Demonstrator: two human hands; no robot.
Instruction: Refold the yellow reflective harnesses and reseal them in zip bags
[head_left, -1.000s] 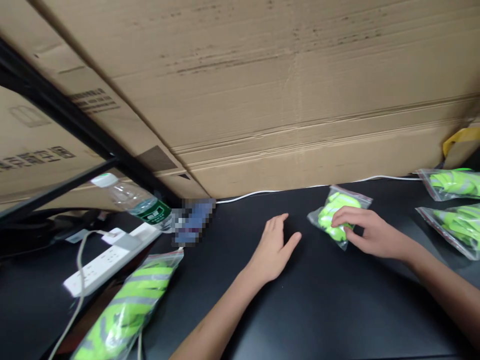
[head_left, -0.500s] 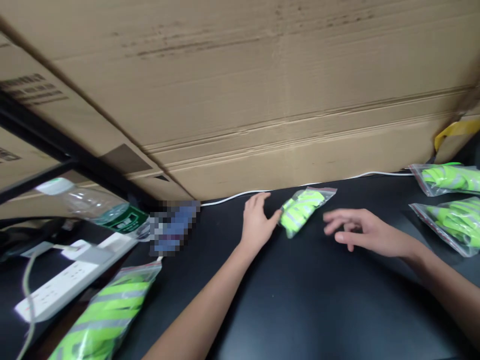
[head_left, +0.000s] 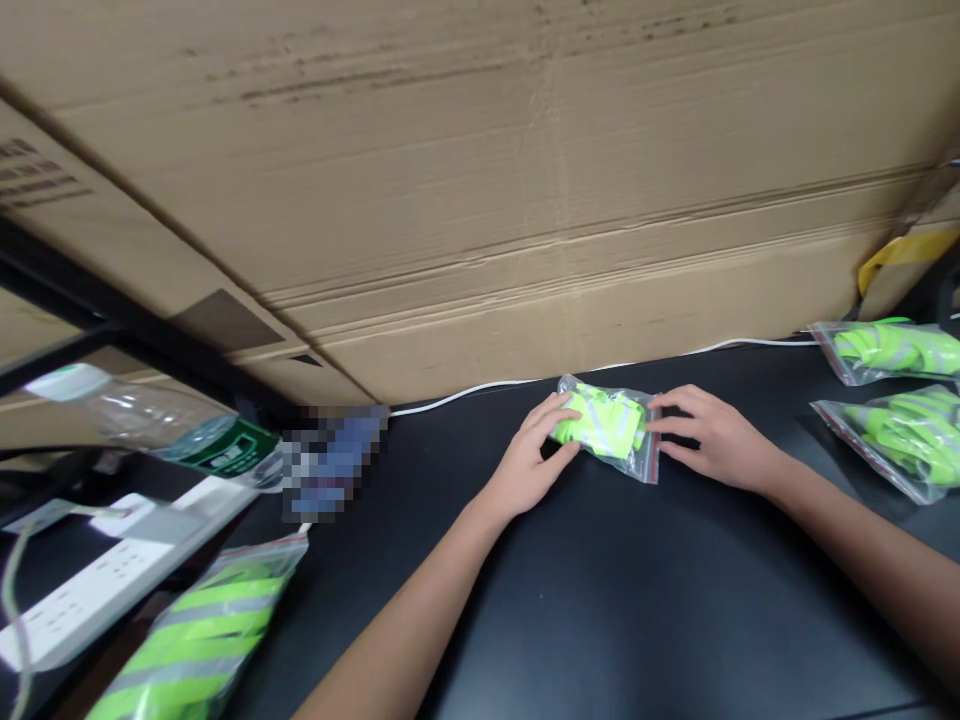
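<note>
A small clear zip bag (head_left: 609,425) with a folded neon-green reflective item inside lies on the black table (head_left: 615,600), close to the cardboard wall. My left hand (head_left: 534,462) pinches the bag's left end between thumb and fingers. My right hand (head_left: 712,438) grips its right end, at the red zip edge, with fingers curled against the plastic. Both forearms reach in from the bottom of the view.
A large cardboard box (head_left: 480,180) fills the back. Two more bagged green items (head_left: 892,350) (head_left: 904,440) lie at the right, another (head_left: 195,640) at lower left. A water bottle (head_left: 150,425), a white power strip (head_left: 90,590) and a white cable (head_left: 465,392) sit at the left and back.
The bag passed from my right hand to the left and turned flat. Both hands have closed on its ends. The view has shifted slightly left.
</note>
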